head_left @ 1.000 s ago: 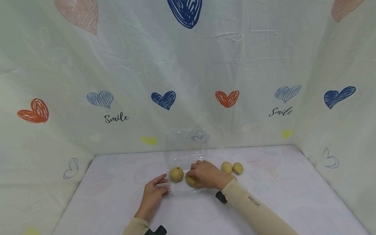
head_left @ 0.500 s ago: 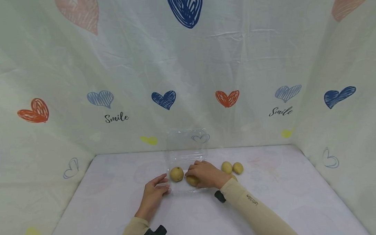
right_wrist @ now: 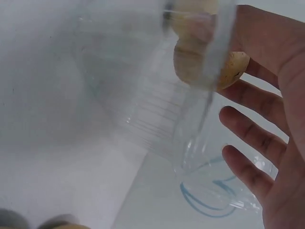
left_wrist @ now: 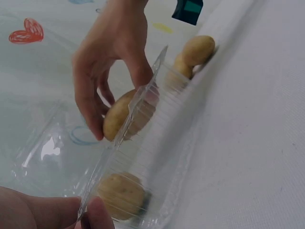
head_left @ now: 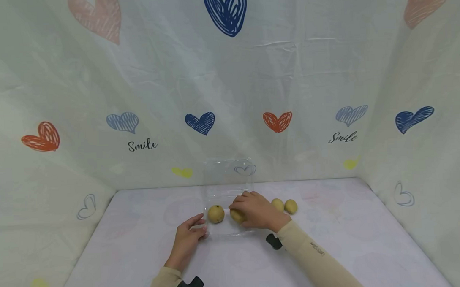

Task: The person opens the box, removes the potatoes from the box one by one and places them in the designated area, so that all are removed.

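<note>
A clear plastic clamshell container [head_left: 229,234] sits on the table with its lid standing up behind it. My left hand [head_left: 188,237] is at its left side, thumb and fingers pinching the rim in the left wrist view. One potato [head_left: 216,214] rests in the left part of the tray. My right hand [head_left: 257,211] holds a second potato [left_wrist: 116,118] between thumb and fingers, at the container's right part. In the left wrist view the rim crosses in front of this potato, and its lower part shows through the clear wall.
Right of the container, a larger loose potato [head_left: 277,204] and a smaller potato [head_left: 291,206] lie side by side, close to my right wrist. The white-covered table [head_left: 332,241] meets a heart-printed curtain [head_left: 307,73] at its back edge.
My right hand has risen slightly and shifted a little right with its potato. Another loose potato that showed beside the wrist is now hidden. The left hand has stayed in place.
</note>
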`<control>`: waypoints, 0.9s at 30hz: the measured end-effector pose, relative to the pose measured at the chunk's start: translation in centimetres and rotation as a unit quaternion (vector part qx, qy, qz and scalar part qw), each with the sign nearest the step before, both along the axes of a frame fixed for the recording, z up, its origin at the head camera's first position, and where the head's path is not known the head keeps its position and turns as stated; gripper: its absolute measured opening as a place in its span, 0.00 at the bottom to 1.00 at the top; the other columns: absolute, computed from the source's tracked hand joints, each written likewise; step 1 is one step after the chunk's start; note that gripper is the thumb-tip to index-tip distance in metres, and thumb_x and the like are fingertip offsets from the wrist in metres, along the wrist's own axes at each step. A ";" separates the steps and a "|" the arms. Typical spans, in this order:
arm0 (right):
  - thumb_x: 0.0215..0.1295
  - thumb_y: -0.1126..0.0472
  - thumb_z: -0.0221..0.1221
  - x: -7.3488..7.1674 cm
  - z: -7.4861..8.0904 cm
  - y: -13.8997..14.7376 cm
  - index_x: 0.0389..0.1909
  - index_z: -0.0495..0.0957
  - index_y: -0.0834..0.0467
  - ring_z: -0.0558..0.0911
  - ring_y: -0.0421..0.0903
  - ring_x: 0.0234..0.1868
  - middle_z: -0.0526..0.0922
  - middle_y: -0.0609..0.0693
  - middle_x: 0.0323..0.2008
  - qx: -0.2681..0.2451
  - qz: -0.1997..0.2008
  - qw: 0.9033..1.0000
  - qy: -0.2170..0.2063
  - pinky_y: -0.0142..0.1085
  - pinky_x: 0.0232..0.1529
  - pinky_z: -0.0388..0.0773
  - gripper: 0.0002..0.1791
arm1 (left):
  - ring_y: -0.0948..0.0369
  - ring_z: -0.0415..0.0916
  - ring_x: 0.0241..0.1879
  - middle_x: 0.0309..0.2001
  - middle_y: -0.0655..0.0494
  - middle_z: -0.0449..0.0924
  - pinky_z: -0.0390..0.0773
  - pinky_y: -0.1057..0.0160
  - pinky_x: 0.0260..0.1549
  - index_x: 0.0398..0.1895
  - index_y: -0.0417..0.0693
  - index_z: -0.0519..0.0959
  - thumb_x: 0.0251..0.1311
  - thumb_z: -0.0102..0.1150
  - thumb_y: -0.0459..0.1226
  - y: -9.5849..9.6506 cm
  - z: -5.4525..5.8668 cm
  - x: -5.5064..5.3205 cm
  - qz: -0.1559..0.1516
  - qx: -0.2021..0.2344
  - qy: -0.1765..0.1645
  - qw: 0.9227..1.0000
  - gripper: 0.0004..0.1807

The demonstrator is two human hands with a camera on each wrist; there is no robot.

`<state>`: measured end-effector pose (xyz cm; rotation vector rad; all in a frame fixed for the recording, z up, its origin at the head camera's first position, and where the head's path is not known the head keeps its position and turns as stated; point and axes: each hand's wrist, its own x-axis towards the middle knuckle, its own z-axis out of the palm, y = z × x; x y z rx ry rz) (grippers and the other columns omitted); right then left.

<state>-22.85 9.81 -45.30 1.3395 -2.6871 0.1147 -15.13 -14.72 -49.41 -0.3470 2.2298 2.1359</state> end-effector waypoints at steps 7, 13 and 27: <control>0.54 0.55 0.79 0.4 0.8 1.6 0.59 0.84 0.51 0.81 0.48 0.58 0.85 0.45 0.54 -0.034 -0.012 0.999 0.027 0.47 0.60 0.80 0.30 | 0.62 0.79 0.36 0.58 0.32 0.77 0.85 0.68 0.37 0.70 0.24 0.71 0.67 0.61 0.21 0.0 0.1 0.1 0.001 -0.003 0.002 1.000 0.28; 0.54 0.55 0.80 0.9 1.5 3.1 0.59 0.84 0.52 0.80 0.49 0.56 0.84 0.45 0.53 -0.057 -0.022 0.997 0.045 0.46 0.59 0.80 0.30 | 0.62 0.80 0.37 0.59 0.33 0.76 0.85 0.68 0.37 0.70 0.25 0.70 0.67 0.60 0.21 0.0 0.0 0.1 0.000 -0.006 -0.002 1.000 0.28; 0.49 0.55 0.82 1.6 1.8 6.6 0.58 0.85 0.53 0.80 0.51 0.55 0.85 0.47 0.53 -0.078 -0.110 0.989 0.061 0.50 0.61 0.79 0.32 | 0.62 0.79 0.37 0.59 0.33 0.76 0.85 0.68 0.37 0.71 0.25 0.70 0.67 0.59 0.21 0.0 0.1 0.0 0.002 0.000 -0.006 1.000 0.28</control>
